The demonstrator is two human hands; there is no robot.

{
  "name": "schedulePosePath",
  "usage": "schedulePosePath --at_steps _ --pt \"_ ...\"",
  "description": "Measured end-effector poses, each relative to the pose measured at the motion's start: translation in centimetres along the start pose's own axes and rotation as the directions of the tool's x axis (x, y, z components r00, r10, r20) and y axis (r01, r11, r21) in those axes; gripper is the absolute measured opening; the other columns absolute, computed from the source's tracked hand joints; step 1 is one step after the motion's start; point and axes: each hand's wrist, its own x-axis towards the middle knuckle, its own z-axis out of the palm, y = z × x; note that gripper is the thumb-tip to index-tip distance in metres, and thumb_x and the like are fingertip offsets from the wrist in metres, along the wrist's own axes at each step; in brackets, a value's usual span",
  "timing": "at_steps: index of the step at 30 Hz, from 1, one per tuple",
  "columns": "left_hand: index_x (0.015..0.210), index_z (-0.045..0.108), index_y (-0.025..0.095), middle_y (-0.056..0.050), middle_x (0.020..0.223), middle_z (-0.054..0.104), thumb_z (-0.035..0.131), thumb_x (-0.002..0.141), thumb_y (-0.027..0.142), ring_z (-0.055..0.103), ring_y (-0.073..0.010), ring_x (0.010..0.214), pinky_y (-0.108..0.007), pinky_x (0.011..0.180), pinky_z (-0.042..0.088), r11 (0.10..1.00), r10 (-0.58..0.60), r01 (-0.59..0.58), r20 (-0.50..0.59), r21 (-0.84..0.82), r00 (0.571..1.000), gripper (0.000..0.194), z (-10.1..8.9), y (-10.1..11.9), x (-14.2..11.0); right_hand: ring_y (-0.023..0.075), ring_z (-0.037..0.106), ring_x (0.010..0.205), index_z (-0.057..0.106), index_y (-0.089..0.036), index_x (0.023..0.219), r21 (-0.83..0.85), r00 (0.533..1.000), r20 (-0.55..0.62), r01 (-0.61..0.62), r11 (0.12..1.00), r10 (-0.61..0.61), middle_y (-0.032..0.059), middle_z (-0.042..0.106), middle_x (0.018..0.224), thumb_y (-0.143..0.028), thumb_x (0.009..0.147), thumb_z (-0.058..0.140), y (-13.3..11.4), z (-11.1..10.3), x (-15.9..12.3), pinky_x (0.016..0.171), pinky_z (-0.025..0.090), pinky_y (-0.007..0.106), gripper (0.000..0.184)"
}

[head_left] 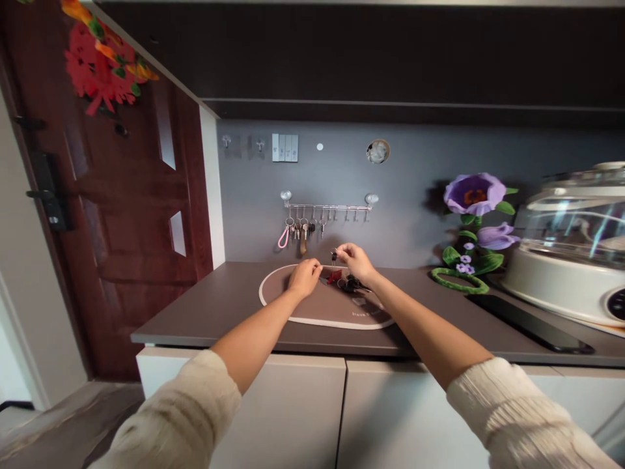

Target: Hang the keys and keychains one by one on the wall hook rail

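Note:
My right hand [359, 262] pinches a small set of keys [334, 257] by its top, lifted just above the mat. To the left of it, my left hand [306, 276] hovers over or rests on the mat with fingers curled together; what they hold, if anything, is hidden. Between and below the hands lies a heap of dark keys [350, 284] with a red piece [334, 277] beside it. Under all this is a brown mat [312, 311] with a pale rim. On the wall behind, several key bunches [303, 229] hang from a clear hook rail [332, 207].
A purple flower ornament [474, 194] with a green ring base stands at the right, beside a white appliance with a clear lid [561, 273]. A black phone [532, 324] lies near the counter's front edge. Overhead runs a dark shelf [371, 58]; a red-brown door [141, 215] is at left.

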Motion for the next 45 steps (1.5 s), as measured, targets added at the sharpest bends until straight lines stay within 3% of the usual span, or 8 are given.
schedulePosePath --at_steps 12,22,33,45 --pt "0.076 0.059 0.018 -0.003 0.075 0.062 0.042 0.081 0.024 0.053 -0.0135 0.067 -0.025 0.063 0.038 1.0 -0.012 0.011 0.079 0.013 0.997 0.019 0.2 0.1 -0.1 0.0078 0.052 0.055 0.048 -0.016 0.07 0.267 0.959 -0.17 -0.176 0.947 0.226 0.0001 0.054 0.064 -0.015 0.075 0.048 -3.0 0.5 7.3 0.056 0.046 0.023 0.005" --pt "0.074 0.059 0.018 -0.003 0.074 0.063 0.043 0.079 0.021 0.054 -0.0128 0.068 -0.023 0.063 0.038 0.999 -0.038 0.037 0.084 0.02 0.996 0.018 0.4 0.0 0.0 0.0118 0.057 0.059 0.062 -0.011 0.067 -0.003 0.886 -0.424 -0.209 0.978 0.188 0.0034 0.061 0.059 -0.02 0.071 0.05 -1.7 2.1 11.6 0.059 0.045 0.022 0.015" --pt "0.073 0.059 0.017 -0.003 0.073 0.063 0.043 0.079 0.021 0.053 -0.0124 0.067 -0.023 0.063 0.039 0.999 -0.04 0.04 0.082 -0.008 0.996 0.018 0.4 -0.1 0.1 0.0126 0.06 0.062 0.063 -0.01 0.073 -0.059 0.882 -0.456 -0.164 0.985 0.119 0.0055 0.061 0.06 -0.024 0.072 0.05 1.8 2.6 12.8 0.059 0.047 0.022 0.019" --pt "0.073 0.059 0.017 -0.003 0.073 0.063 0.044 0.078 0.022 0.054 -0.0124 0.066 -0.023 0.063 0.039 0.999 -0.025 0.028 0.087 -0.033 0.996 0.017 0.6 -0.3 0.2 0.0094 0.056 0.055 0.059 -0.013 0.07 0.015 0.891 -0.407 -0.215 0.977 0.202 0.0004 0.058 0.058 -0.024 0.071 0.053 1.5 2.5 11.9 0.059 0.047 0.021 0.012"
